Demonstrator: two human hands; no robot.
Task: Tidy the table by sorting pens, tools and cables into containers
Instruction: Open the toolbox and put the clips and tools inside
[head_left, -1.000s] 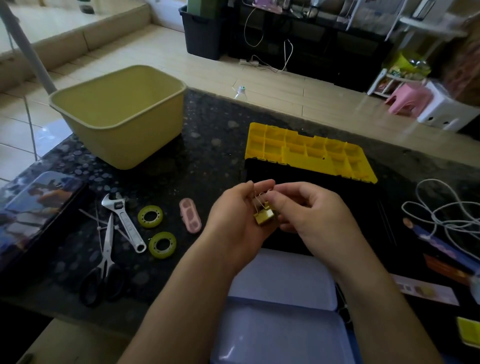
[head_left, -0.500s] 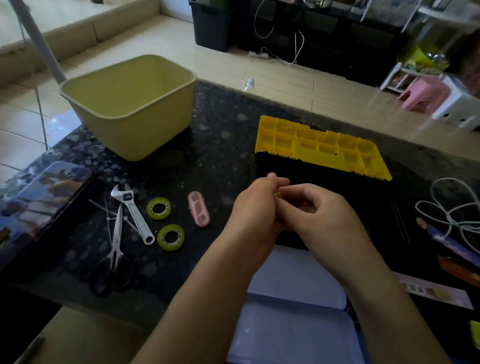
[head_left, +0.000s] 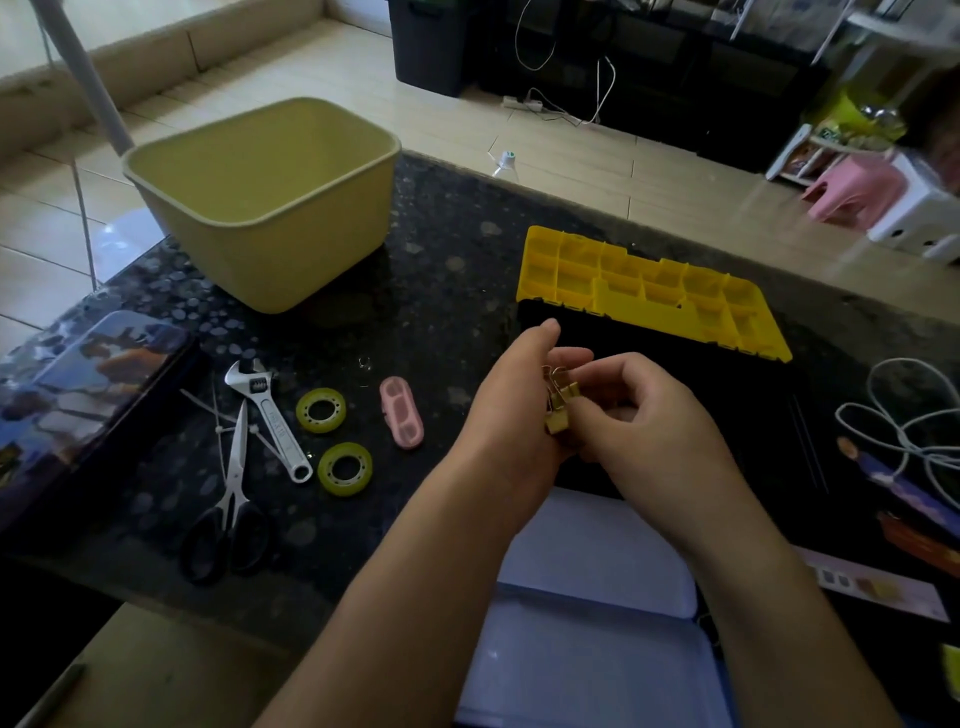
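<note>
My left hand (head_left: 511, 410) and my right hand (head_left: 644, 415) meet over the dark table, both pinching small gold binder clips (head_left: 558, 402). Just behind them lies an open black toolbox with a yellow compartment lid (head_left: 649, 296). A pale yellow tub (head_left: 260, 202) stands at the back left. To the left lie an adjustable wrench (head_left: 272, 415), scissors (head_left: 231, 499), two rolls of tape (head_left: 322, 410) (head_left: 344, 469), a pink clip (head_left: 401, 413) and white cable ties (head_left: 215, 415). A white cable (head_left: 909, 436) and pens (head_left: 893, 478) lie at the right.
A dark tin with a picture lid (head_left: 78, 384) sits at the left table edge. An open white case (head_left: 592, 623) lies right under my forearms. A card strip (head_left: 878, 587) rests at the right front. Beyond the table are tiled floor, a black bin and stools.
The binder clips, hidden between my closed fingers half a second ago, show again between both hands. My view has tilted slightly; the hands stay in the same spot.
</note>
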